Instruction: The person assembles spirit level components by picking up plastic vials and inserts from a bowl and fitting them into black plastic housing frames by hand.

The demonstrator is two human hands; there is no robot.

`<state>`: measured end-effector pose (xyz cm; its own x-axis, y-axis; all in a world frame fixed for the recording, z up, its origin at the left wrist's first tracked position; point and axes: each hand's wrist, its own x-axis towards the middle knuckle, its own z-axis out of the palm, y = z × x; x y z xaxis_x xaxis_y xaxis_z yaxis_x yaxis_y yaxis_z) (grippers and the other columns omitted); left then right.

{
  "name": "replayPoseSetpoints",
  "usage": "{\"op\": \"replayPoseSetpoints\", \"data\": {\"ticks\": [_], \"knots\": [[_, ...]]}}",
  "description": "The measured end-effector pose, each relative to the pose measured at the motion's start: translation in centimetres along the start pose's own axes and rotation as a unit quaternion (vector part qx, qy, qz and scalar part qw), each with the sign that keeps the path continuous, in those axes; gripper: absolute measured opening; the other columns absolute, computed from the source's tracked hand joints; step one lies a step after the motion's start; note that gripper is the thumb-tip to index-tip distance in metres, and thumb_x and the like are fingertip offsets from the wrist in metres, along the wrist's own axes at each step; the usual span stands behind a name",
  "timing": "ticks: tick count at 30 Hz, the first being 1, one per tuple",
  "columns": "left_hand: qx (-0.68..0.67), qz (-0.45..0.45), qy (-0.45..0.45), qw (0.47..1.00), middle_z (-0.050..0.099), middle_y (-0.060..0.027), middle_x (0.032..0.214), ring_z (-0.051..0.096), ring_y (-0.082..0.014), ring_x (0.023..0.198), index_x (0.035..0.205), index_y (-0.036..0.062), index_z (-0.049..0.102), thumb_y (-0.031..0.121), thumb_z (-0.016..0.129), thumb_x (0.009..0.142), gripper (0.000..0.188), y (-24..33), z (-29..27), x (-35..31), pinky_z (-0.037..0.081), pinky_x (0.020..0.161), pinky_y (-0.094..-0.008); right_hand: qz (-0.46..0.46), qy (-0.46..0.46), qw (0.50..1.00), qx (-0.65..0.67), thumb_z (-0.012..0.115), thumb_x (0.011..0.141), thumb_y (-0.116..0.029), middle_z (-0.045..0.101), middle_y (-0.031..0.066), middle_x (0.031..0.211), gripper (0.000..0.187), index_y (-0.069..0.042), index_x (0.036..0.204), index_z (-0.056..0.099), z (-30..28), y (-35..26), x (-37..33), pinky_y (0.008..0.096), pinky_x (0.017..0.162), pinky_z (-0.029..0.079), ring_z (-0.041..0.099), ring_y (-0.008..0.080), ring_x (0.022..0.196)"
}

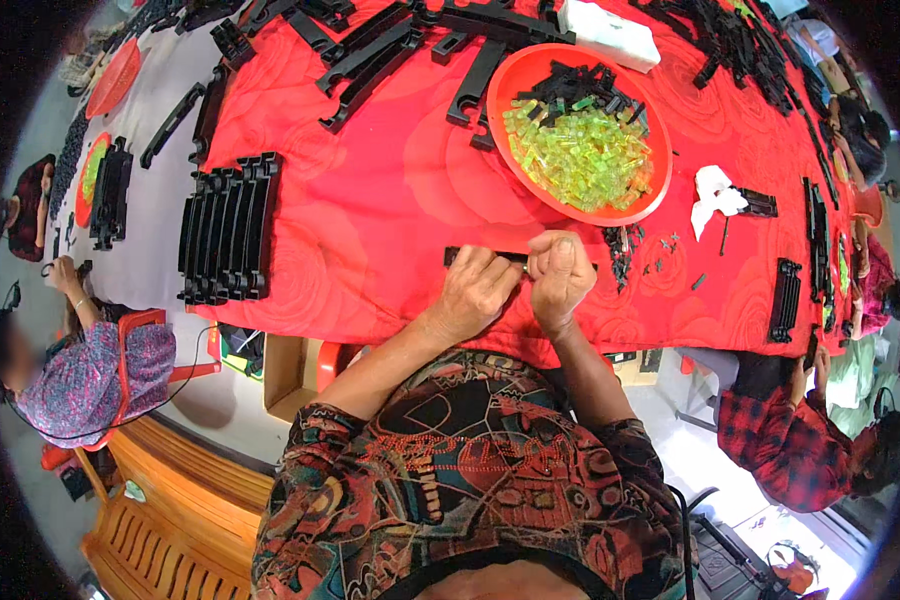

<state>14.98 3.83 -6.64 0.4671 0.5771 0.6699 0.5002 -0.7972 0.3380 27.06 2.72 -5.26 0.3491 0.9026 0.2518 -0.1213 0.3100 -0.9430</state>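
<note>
Close to the table's front edge lies a long black plastic part (452,256), mostly covered by my hands. My left hand (478,292) is closed over it, fingers curled down onto the part. Beside it, my right hand (560,280) is raised in a fist at the part's right half, with the thumb pressed against the bent fingers. Whatever is inside that fist is hidden. Just beyond my hands stands a red round basin (503,150) holding yellow-green translucent pieces (580,155) and small black pieces (580,85).
A row of black plastic parts (228,230) stands at the left on the red cloth (350,240). More long black parts (370,60) lie at the back. Small black bits (622,255) and a crumpled white tissue (715,195) lie to the right. Co-workers sit on both sides.
</note>
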Motion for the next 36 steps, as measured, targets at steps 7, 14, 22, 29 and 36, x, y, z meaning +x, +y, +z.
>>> {"op": "replayPoseSetpoints", "data": {"ticks": [7, 14, 22, 29, 36], "knots": [[0.014, -0.001, -0.016, 1.0, 0.048, -0.0069, 0.068, 0.048, -0.0216, 0.067, 0.076, 0.002, 0.056, 0.009, 0.058, 0.067, 0.011, 0.1, 0.0, -0.1, 0.038, 0.062, -0.0348, 0.002, -0.024, 0.999, -0.025, 0.04, 0.096, -0.018, 0.042, -0.0038, 0.058, 0.028, 0.0, 0.081, 0.055, 0.0, 0.3, 0.2, 0.0199, 0.044, 0.028, 0.034, 0.0022, 0.05], [0.084, 0.024, -0.064, 0.994, 0.052, -0.011, 0.087, 0.051, -0.0254, 0.077, 0.096, -0.0006, 0.058, 0.009, 0.056, 0.071, 0.027, 0.6, -0.3, -0.4, 0.04, 0.066, -0.0363, -0.014, -0.041, 0.997, -0.058, 0.037, 0.097, -0.019, 0.035, -0.0057, 0.055, 0.031, 0.001, 0.08, 0.054, -0.3, 0.1, 0.4, 0.02, 0.041, 0.024, 0.028, 0.0018, 0.046], [0.086, 0.049, -0.103, 0.99, 0.052, -0.011, 0.088, 0.049, -0.0263, 0.08, 0.099, -0.0027, 0.057, 0.011, 0.053, 0.072, 0.031, 0.3, -0.8, 0.2, 0.039, 0.07, -0.0376, -0.027, 0.03, 0.999, 0.029, 0.042, 0.095, -0.017, 0.04, -0.0061, 0.056, 0.025, 0.0, 0.084, 0.057, -2.7, -4.6, 1.3, 0.0194, 0.043, 0.025, 0.033, 0.0006, 0.049], [0.084, 0.046, -0.078, 0.992, 0.046, -0.0098, 0.077, 0.047, -0.0242, 0.075, 0.092, -0.0036, 0.057, 0.012, 0.054, 0.07, 0.027, 0.2, -0.6, 0.0, 0.039, 0.068, -0.0364, -0.044, 0.048, 0.955, -0.289, 0.055, 0.086, -0.01, 0.048, 0.0003, 0.063, 0.01, -0.001, 0.086, 0.059, -5.5, -6.0, 6.1, 0.0228, 0.051, 0.036, 0.044, 0.0064, 0.057], [0.091, 0.025, -0.052, 0.994, 0.046, -0.0075, 0.078, 0.047, -0.023, 0.073, 0.094, 0.0007, 0.06, 0.012, 0.055, 0.072, 0.025, 0.1, -0.3, -0.9, 0.039, 0.066, -0.0364, -0.182, -0.067, 0.817, -0.544, 0.059, 0.078, -0.011, 0.058, 0.0154, 0.082, 0.011, -0.005, 0.087, 0.06, -5.4, -3.2, 15.5, 0.0415, 0.06, 0.046, 0.058, 0.0318, 0.068]]}}
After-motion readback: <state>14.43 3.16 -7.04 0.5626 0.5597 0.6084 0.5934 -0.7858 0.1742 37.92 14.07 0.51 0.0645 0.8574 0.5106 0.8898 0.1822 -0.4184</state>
